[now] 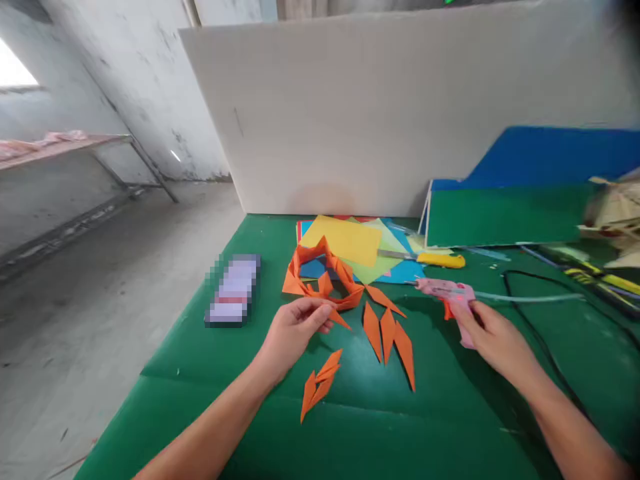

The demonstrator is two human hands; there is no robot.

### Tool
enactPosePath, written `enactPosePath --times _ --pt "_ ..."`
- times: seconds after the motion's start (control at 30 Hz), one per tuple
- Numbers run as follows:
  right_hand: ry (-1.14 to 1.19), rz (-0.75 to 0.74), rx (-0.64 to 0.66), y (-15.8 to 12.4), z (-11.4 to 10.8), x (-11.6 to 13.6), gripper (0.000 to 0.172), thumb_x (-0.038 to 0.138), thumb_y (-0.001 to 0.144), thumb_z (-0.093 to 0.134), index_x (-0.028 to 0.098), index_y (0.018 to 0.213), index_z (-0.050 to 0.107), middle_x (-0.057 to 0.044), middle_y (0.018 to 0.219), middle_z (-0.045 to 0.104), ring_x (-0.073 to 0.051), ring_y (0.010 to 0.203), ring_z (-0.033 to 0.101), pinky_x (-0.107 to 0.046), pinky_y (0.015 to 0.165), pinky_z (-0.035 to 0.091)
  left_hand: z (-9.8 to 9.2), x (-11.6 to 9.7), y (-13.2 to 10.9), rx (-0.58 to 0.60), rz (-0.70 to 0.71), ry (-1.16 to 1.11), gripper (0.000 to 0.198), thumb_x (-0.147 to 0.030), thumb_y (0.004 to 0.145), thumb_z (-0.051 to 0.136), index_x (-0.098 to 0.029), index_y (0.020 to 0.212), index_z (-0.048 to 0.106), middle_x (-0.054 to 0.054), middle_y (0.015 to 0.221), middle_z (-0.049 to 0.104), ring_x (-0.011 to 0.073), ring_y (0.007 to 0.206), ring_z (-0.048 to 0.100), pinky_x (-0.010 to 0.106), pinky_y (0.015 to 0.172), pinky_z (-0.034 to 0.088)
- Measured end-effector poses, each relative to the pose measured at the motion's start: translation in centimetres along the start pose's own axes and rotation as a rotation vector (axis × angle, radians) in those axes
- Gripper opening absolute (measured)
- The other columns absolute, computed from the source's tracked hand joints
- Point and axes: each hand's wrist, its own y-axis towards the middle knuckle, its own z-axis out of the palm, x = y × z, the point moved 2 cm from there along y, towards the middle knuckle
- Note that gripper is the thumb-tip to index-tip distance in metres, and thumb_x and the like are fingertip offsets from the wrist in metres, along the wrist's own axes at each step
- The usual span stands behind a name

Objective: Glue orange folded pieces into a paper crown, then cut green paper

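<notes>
My left hand (pixel 294 331) pinches the near edge of an orange folded-paper ring (pixel 320 277) lying on the green table (pixel 225 413). To the right, my right hand (pixel 493 337) grips the handle of a pink glue gun (pixel 447 291), whose nozzle points left toward the ring. Between the hands lie several loose orange folded paper pieces (pixel 387 333), and a smaller cluster (pixel 317 387) sits nearer to me.
A stack of coloured paper sheets (pixel 350 243) lies behind the ring, with a yellow-handled cutter (pixel 440 260) beside it. A black cord (pixel 530 313) runs along the right. A blurred box (pixel 234 290) sits left. A white board (pixel 400 113) stands behind; blue-green boards (pixel 510 213) lean right.
</notes>
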Motion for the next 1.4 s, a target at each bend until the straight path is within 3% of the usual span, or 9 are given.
enactPosePath --times 0.33,0.5,0.63,0.7,0.83,0.9,1.0,1.13,1.4 --pt "-0.106 0.044 0.004 0.0 1.0 0.4 0.045 0.067 0.085 0.041 0.023 0.089 0.048 -0.004 0.073 0.068 -0.023 0.058 0.067 -0.032 0.054 0.044 0.6 0.5 -0.5 0.043 0.0 -0.028 0.027 -0.04 0.077 0.07 -0.016 0.088 0.073 0.005 0.077 0.068 0.0132 0.07 0.061 0.026 0.069 0.05" --pt "-0.123 0.019 -0.003 -0.2 0.8 0.6 0.042 0.064 0.086 0.042 0.023 0.09 0.045 -0.004 0.071 0.068 -0.022 0.055 0.065 -0.032 0.05 0.042 0.6 0.7 -0.5 0.051 0.009 -0.021 0.025 -0.037 0.078 0.069 -0.016 0.09 0.072 0.004 0.075 0.067 0.0126 0.068 0.061 0.024 0.066 0.051" --pt "-0.186 -0.183 -0.183 -1.8 -0.3 3.0 0.038 0.06 0.087 0.046 0.022 0.089 0.049 -0.005 0.067 0.064 -0.023 0.059 0.062 -0.034 0.055 0.041 0.7 0.8 -0.7 0.03 0.043 0.002 0.02 -0.031 0.078 0.069 -0.016 0.09 0.07 0.002 0.072 0.066 0.0118 0.065 0.06 0.024 0.065 0.051" --pt "-0.115 -0.349 -0.216 -3.3 -0.6 5.4 0.033 0.054 0.091 0.045 0.022 0.089 0.055 -0.007 0.08 0.067 -0.024 0.072 0.064 -0.034 0.061 0.043 0.9 0.7 -0.9 0.015 0.081 0.021 0.019 -0.029 0.077 0.069 -0.017 0.092 0.069 0.002 0.073 0.066 0.012 0.066 0.061 0.023 0.064 0.051" --pt "0.031 -0.69 -0.035 -6.1 -0.3 11.4 0.021 0.037 0.095 0.047 0.028 0.09 0.065 -0.002 0.098 0.068 -0.021 0.098 0.061 -0.035 0.085 0.044 1.6 0.1 -1.5 -0.027 0.203 0.098 0.017 -0.024 0.074 0.073 -0.019 0.086 0.062 0.0 0.078 0.066 0.0131 0.071 0.063 0.023 0.066 0.052" --pt "0.089 -0.733 0.146 -6.7 0.3 14.1 0.019 0.031 0.095 0.048 0.029 0.095 0.067 0.0 0.097 0.068 -0.018 0.093 0.061 -0.031 0.08 0.046 2.0 -0.2 -1.7 -0.032 0.254 0.164 0.015 -0.024 0.073 0.074 -0.019 0.08 0.061 -0.001 0.074 0.066 0.0128 0.069 0.063 0.023 0.066 0.051" --pt "0.106 -0.752 0.262 -6.8 1.1 16.9 0.017 0.025 0.092 0.054 0.028 0.089 0.07 0.001 0.091 0.07 -0.017 0.087 0.062 -0.03 0.075 0.046 2.2 -0.6 -1.9 -0.025 0.304 0.229 0.01 -0.024 0.076 0.073 -0.019 0.075 0.064 -0.001 0.072 0.068 0.0124 0.067 0.063 0.022 0.065 0.05" --pt "0.089 -0.745 0.25 -6.5 1.9 18.0 0.014 0.022 0.088 0.06 0.027 0.083 0.071 0.002 0.085 0.072 -0.017 0.082 0.063 -0.031 0.074 0.045 2.0 -0.6 -1.8 -0.051 0.335 0.224 0.005 -0.021 0.077 0.07 -0.019 0.074 0.067 -0.001 0.072 0.07 0.0126 0.067 0.063 0.022 0.066 0.05" --pt "0.041 -0.694 0.261 -5.7 2.0 17.5 0.01 0.022 0.081 0.063 0.027 0.077 0.071 0.003 0.08 0.071 -0.018 0.08 0.063 -0.031 0.069 0.046 2.2 -0.2 -1.7 -0.031 0.262 0.112 0.007 -0.025 0.08 0.067 -0.019 0.081 0.071 0.001 0.08 0.071 0.014 0.073 0.065 0.023 0.07 0.051"
